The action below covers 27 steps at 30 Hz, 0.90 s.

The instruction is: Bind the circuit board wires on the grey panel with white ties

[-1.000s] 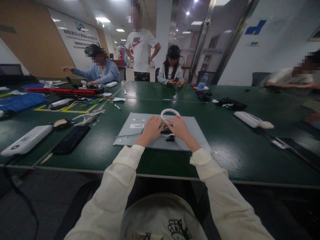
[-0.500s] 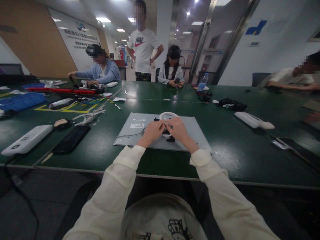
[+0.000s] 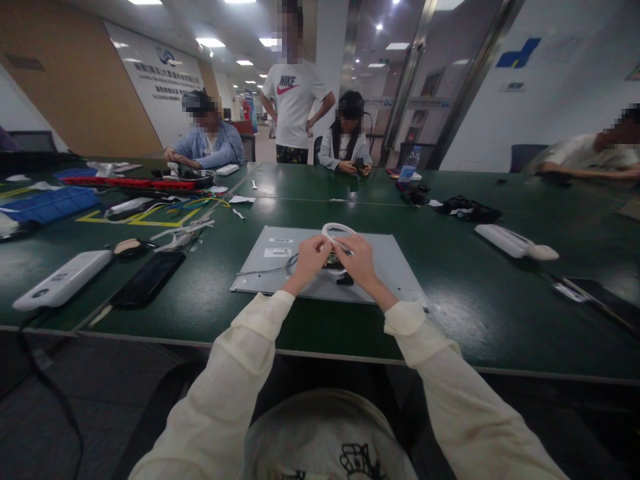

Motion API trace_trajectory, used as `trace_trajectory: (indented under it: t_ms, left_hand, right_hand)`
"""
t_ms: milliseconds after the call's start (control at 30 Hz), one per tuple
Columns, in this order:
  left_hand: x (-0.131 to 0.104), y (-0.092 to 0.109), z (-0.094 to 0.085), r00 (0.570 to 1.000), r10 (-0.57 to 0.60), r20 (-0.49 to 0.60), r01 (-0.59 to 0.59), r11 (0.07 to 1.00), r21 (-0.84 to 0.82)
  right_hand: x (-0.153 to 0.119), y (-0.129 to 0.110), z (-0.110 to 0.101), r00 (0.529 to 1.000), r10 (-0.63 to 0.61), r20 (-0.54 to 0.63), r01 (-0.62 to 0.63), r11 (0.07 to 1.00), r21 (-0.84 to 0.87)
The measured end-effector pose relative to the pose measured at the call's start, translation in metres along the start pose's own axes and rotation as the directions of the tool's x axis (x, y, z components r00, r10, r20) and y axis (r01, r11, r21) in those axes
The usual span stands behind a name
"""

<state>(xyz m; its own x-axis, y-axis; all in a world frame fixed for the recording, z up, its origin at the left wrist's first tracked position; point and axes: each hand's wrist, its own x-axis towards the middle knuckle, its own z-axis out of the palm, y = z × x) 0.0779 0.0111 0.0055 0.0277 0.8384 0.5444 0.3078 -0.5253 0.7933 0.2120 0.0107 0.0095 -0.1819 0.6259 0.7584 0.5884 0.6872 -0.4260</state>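
A flat grey metal panel with white labels lies on the table in front of me. Over its middle, a white ring that looks like a roll of tape is tilted up between my hands. My left hand pinches its near edge with closed fingertips. From the other side, my right hand grips it too, with the fingertips of both hands nearly meeting. Partly hidden beneath them sits a small green circuit board on the panel. A black piece lies just nearer to me, and a thin grey cable runs leftward.
At left are a white power bank, a black phone and a blue tray. A white device and another phone lie right. A water bottle stands farther back. Several people are around the table.
The white roll has tilted more upright, and my fingertips have shifted slightly on it, uncovering more of the circuit board. The whole view has moved slightly.
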Motion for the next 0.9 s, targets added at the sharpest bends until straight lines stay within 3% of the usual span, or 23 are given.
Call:
trace_trajectory:
  t_ms: [100, 167, 233, 333, 367, 433, 533, 633, 767, 900]
  left_hand:
    - [0.004, -0.002, 0.0, 0.997, -0.056, 0.058, 0.064, 0.989, -0.135]
    - [0.009, -0.008, -0.006, 0.995, -0.102, 0.013, 0.103, 0.973, -0.209]
    - [0.016, -0.016, -0.018, 0.975, -0.171, -0.145, 0.124, 0.95, -0.287]
    - [0.027, -0.031, -0.041, 0.873, -0.222, -0.434, 0.071, 0.939, -0.337]
    - [0.029, -0.036, -0.048, 0.852, -0.223, -0.474, 0.051, 0.936, -0.347]
    - [0.031, -0.041, -0.055, 0.835, -0.238, -0.496, 0.036, 0.923, -0.383]
    - [0.029, -0.043, -0.054, 0.862, -0.247, -0.443, 0.061, 0.917, -0.394]
    - [0.027, -0.04, -0.047, 0.884, -0.247, -0.397, 0.093, 0.925, -0.368]
    - [0.025, -0.037, -0.043, 0.896, -0.24, -0.373, 0.106, 0.933, -0.345]
    - [0.023, -0.035, -0.042, 0.912, -0.208, -0.354, 0.106, 0.952, -0.286]
  right_hand:
    - [0.001, -0.002, 0.002, 0.996, 0.087, -0.019, -0.083, 0.986, 0.147]
    - [0.005, 0.003, 0.001, 0.982, 0.189, -0.02, -0.177, 0.948, 0.265]
    - [0.01, 0.014, -0.004, 0.949, 0.308, -0.068, -0.266, 0.897, 0.353]
    - [0.017, 0.039, -0.018, 0.865, 0.448, -0.228, -0.351, 0.863, 0.365]
    - [0.019, 0.047, -0.023, 0.845, 0.467, -0.259, -0.376, 0.865, 0.334]
    - [0.019, 0.059, -0.029, 0.852, 0.46, -0.251, -0.412, 0.884, 0.22]
    - [0.017, 0.064, -0.029, 0.908, 0.397, -0.131, -0.406, 0.912, -0.052]
    - [0.021, 0.063, -0.02, 0.928, 0.373, -0.02, -0.36, 0.88, -0.31]
    - [0.04, 0.064, 0.0, 0.916, 0.384, 0.114, -0.291, 0.834, -0.469]
    - [0.056, 0.071, 0.026, 0.867, 0.43, 0.251, -0.243, 0.805, -0.541]
